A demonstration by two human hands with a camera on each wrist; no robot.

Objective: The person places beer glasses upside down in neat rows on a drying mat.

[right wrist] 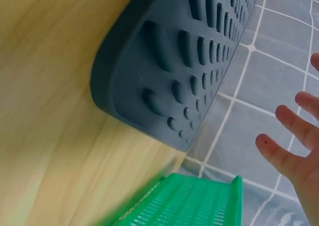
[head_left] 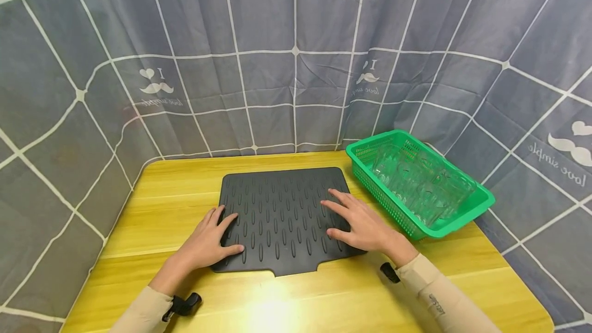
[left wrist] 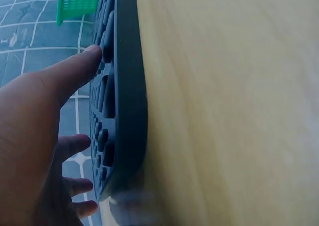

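A dark grey drying mat (head_left: 277, 215) with rows of raised oval ridges lies flat on the table, a short tab at its near edge. My left hand (head_left: 208, 240) is at the mat's left side with fingers spread. In the left wrist view the thumb (left wrist: 75, 69) reaches the ridged surface and the other fingertips are right at the mat's edge. Over the mat's right part my right hand (head_left: 363, 222) has its fingers spread. The right wrist view shows that hand (right wrist: 304, 161) apart from the mat (right wrist: 134, 96), holding nothing.
A green plastic basket (head_left: 386, 197) stands at the right, with several clear glasses (head_left: 416, 181) lying in it. The wooden table (head_left: 171, 194) is yellow-toned. Behind and at both sides hangs a grey curtain (head_left: 263, 81) with white grid lines.
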